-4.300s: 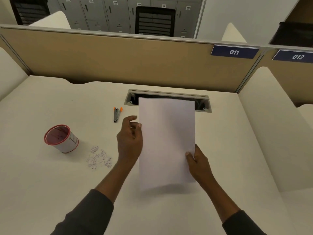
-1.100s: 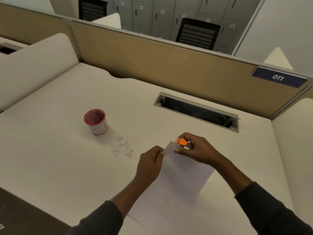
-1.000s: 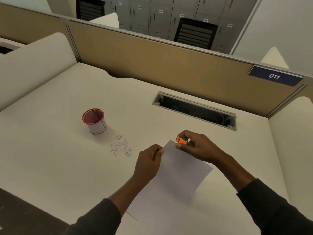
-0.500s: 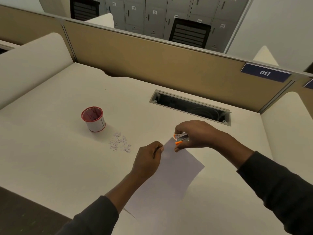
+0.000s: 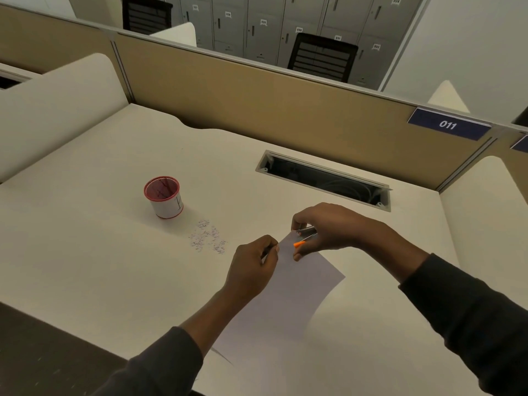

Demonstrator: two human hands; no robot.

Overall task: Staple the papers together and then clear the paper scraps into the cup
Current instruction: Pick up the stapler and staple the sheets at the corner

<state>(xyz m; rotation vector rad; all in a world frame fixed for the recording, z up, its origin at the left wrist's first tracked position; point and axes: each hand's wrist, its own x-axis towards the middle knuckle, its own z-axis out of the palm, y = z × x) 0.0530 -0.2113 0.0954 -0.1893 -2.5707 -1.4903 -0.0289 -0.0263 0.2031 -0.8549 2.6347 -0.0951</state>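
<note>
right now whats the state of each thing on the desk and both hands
papers: lying on the desk, top corner lifted and pinched
stapler: clamped over the papers' top corner
left hand: grip closed on the papers' top edge
right hand: grip closed around the stapler
paper scraps: loose pile on the desk, not yet cleared
cup: upright, beside the scraps
cable tray: lid open

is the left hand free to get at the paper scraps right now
Probably not yet. The left hand is pinching the papers while the right hand works the stapler. The paper scraps lie just to its left, with nothing between.
</note>
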